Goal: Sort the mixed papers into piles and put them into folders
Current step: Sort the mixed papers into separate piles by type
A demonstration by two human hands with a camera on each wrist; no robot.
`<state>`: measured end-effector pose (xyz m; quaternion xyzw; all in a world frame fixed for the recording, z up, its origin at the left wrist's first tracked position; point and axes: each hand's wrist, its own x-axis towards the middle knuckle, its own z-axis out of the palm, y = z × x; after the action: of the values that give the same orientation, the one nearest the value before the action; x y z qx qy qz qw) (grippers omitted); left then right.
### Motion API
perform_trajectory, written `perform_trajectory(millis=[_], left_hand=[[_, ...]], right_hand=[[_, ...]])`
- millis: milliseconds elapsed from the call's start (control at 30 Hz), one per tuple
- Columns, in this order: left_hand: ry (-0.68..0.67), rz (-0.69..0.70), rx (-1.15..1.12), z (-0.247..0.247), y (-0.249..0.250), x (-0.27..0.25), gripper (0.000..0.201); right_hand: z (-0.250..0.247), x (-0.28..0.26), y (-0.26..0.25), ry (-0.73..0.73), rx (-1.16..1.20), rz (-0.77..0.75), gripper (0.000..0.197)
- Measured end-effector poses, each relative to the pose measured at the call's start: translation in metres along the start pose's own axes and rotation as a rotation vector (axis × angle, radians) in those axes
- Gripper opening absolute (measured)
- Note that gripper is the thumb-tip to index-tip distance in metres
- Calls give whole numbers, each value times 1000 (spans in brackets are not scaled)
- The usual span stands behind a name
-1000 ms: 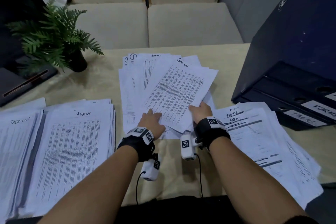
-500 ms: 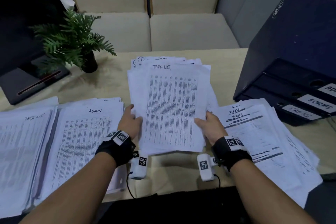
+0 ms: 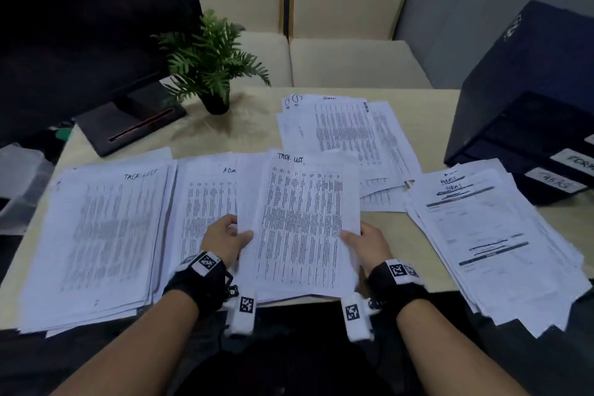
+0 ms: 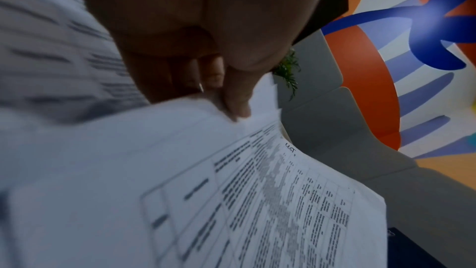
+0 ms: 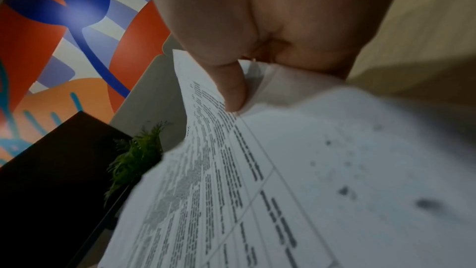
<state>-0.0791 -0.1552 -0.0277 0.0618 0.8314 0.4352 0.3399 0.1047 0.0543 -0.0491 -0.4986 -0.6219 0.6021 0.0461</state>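
The pale counter (image 3: 250, 135) carried mixed papers (image 3: 347, 132) at the back. Near its front edge a sheaf (image 3: 305, 228) headed "TASK LIST" overlapped the admin pile (image 3: 205, 202). The left hand (image 3: 225, 239) pinched its left edge and the right hand (image 3: 366, 244) its right (thumbs on top).

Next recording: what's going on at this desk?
A person is sorting papers. The left hand and right hand each grip a side edge of a Task List bundle, held partly over the Admin pile. A Task List pile lies far left, a Forms pile right, the unsorted heap behind. Labelled folders sit at the far right.
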Motion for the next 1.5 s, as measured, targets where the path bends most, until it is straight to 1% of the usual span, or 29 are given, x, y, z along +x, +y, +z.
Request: perform_trajectory(millis=[33,67,167,267,333,400,500,567,667,767,867,933,1033,1067,1133,1233,1367,1433,1500], left_hand=[[15,-8,27,-4,-6,-2,30],[27,-8,41,-7,-10,-4,31],[60,-13,79,-14,-20,-9,15],[68,0,114,-15,-21,-9,10],[79,8,118,-15,-22,-10,11],[78,-6,84,-14,-23,-9,13],[86,-28,91,-13,-24,-7,16],[91,-38,90,-12,-26,-4,18],[84,-48,95,-10,-29,-1,19],[90,-28,85,-10,-29,-2,18],[61,-30,20,-8,-29,-3,15],[49,-43,-32,-7,-30,-4,14],[72,-38,-82,-5,-30,-7,27],[78,-35,-82,-5,-30,-8,28],[81,-20,-51,-4,-29,-9,25],[87,-2,-41,-4,-30,-8,24],[89,-23,-35,-5,-31,-9,22],[42,-39,-72,-6,-30,-10,18],[-37,-35,-135,-4,-28,-10,24]], right_hand=[[7,-6,2,13,-10,-6,15],[12,-12,2,24,-21,-13,15],[24,-24,5,72,-67,-51,15],[23,-27,8,135,-75,-58,17],[18,-24,10,185,-68,-48,15],[6,-20,10,291,-39,-22,14],[-23,-14,13,489,117,33,16],[-38,-12,16,525,179,43,16],[-39,-13,18,443,206,16,14],[-24,-14,17,272,229,13,11],[-4,-14,19,67,178,23,17],[5,-15,19,12,129,26,21],[10,-13,23,7,42,51,18],[10,-13,23,11,-7,59,15],[13,-13,24,-5,-43,67,10],[14,-16,21,-23,-53,47,15],[10,-17,17,7,-115,39,16],[11,-18,16,16,-152,18,20],[14,-19,15,32,-174,-8,22]])
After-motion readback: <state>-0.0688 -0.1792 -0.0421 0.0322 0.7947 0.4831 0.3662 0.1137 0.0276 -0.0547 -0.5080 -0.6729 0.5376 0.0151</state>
